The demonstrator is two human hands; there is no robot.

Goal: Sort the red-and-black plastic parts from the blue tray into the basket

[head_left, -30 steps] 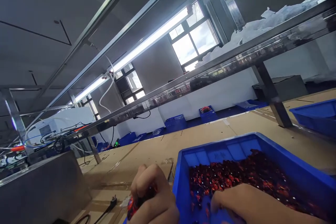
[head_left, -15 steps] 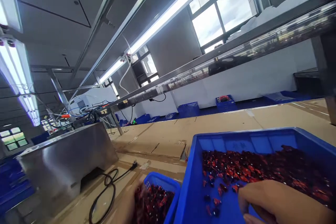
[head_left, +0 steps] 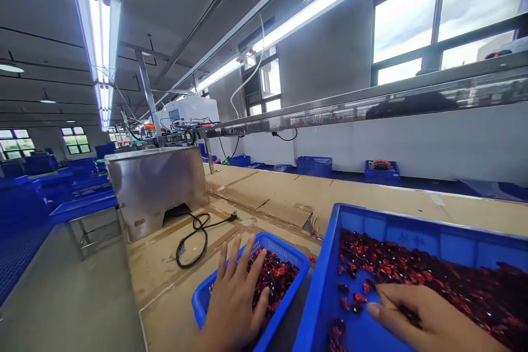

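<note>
My left hand (head_left: 235,297) is spread flat, fingers apart, above the left side of a small blue basket (head_left: 197,300) with perforated sides. Shiny dark-red translucent pieces (head_left: 277,278), like small faceted beads, fill the basket. Inside the larger blue tray (head_left: 317,286) to the right, my right hand (head_left: 416,313) is curled, thumb and forefinger close together. Anything held between its fingertips cannot be made out. A few loose red pieces (head_left: 358,302) lie by those fingertips on the tray floor; a thick heap of them (head_left: 433,275) stretches along the back and right.
A black power cord with a plug (head_left: 204,231) lies on the cardboard-covered table (head_left: 165,280). Behind it stands a stainless steel box (head_left: 160,187). A long metal rail (head_left: 350,110) runs above the table. Several blue crates (head_left: 314,166) sit beyond the table's far edge.
The view has levelled and turned left. My left hand, blurred at the small basket's left side before, is now spread over it. My right hand stays in the tray, its fingertips near loose pieces.
</note>
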